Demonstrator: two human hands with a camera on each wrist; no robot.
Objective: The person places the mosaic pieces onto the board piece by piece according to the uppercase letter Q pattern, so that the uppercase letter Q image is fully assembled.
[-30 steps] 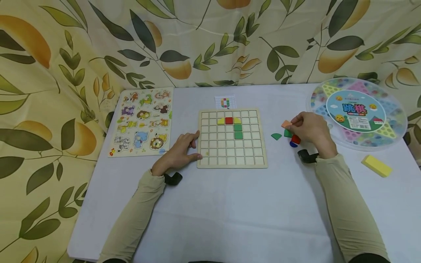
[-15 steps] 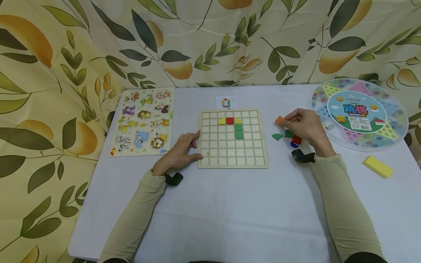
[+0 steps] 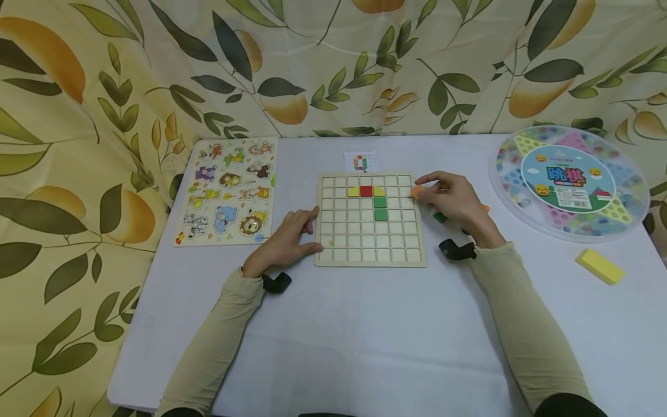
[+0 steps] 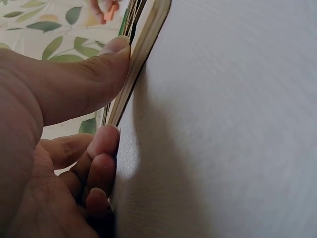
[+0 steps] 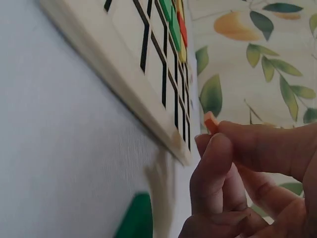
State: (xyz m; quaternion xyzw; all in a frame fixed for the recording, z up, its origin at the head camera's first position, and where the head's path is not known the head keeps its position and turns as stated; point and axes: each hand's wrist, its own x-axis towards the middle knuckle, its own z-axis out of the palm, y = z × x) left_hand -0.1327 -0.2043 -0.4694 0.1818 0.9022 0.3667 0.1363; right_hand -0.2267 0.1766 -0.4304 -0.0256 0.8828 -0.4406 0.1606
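Note:
A wooden grid board lies mid-table. Set in its upper part are a red square between two yellow pieces and two green squares in a column. At the left edge rests my left hand, thumb and fingers spread along it; the left wrist view shows the thumb touching that edge. My right hand pinches a small orange block between thumb and index finger, just above the board's upper right edge. Below that hand, a green piece lies partly covered; other loose pieces are mostly hidden.
Behind the board lies a small pattern card. An animal puzzle board is at left. At right are a round clear game case and a yellow block. A patterned cloth hangs behind the white table.
The right hand has carried the orange block left from the loose pieces to the board's right edge. My left hand has stayed against the board.

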